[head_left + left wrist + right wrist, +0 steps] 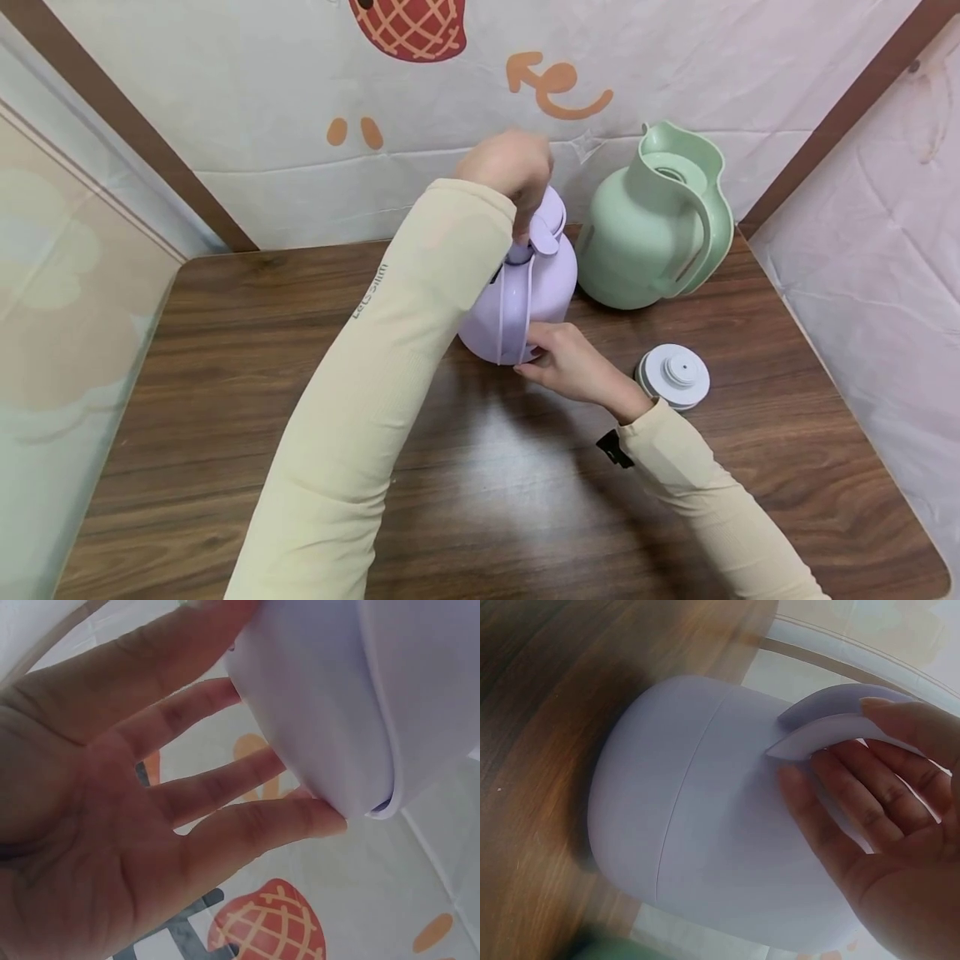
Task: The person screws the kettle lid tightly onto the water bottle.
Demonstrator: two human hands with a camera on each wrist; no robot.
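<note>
A lavender vacuum jug (551, 287) stands on the wooden table with its handle (514, 312) toward me. My left hand (510, 167) reaches over it and grips the top part; in the left wrist view, thumb and fingertips lie along opposite sides of the smooth lavender top (315, 697). The left forearm partly covers the jug in the head view. Low on the handle, my right hand (573, 362) holds on. Its thumb and fingers curl round the handle (832, 731) in the right wrist view, beside the jug body (720, 810).
To the right of the lavender jug stands a green jug (626, 233) with its top uncovered. A round, pale stopper (678, 375) lies on the table (285, 400), close to the right wrist. Printed cloth walls (285, 83) enclose the back and sides.
</note>
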